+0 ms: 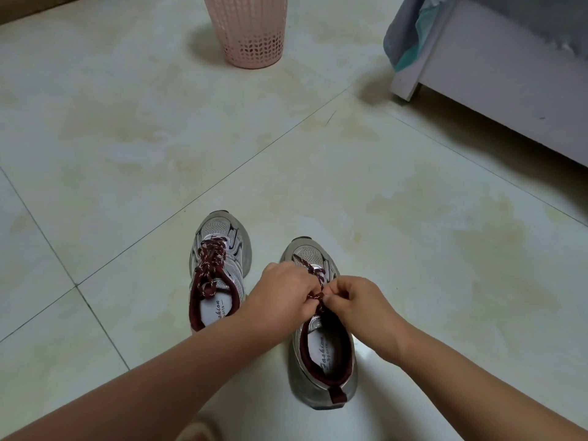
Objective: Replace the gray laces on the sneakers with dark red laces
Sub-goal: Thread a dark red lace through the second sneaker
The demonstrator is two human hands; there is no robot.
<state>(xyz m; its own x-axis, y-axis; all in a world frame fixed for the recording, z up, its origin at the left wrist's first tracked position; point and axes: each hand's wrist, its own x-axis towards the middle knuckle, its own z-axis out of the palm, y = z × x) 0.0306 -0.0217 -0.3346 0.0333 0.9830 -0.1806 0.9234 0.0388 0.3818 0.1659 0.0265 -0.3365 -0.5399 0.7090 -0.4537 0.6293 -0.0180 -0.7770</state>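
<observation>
Two silver-grey sneakers with dark red lining stand side by side on the tiled floor, toes pointing away from me. The left sneaker [218, 268] carries a dark red lace [208, 265] tied in a bow. Over the right sneaker [321, 351], my left hand [283, 292] and my right hand [356, 303] meet above the tongue, each pinching part of its dark red lace [316, 283] where it bunches into a knot. The lower eyelets of this shoe are hidden behind my left hand. No gray lace is in view.
A pink perforated plastic basket [251, 33] stands on the floor at the top centre. A white piece of furniture [496, 78] with grey and teal fabric on it fills the top right corner. Pale floor tiles [127, 138] surround the shoes.
</observation>
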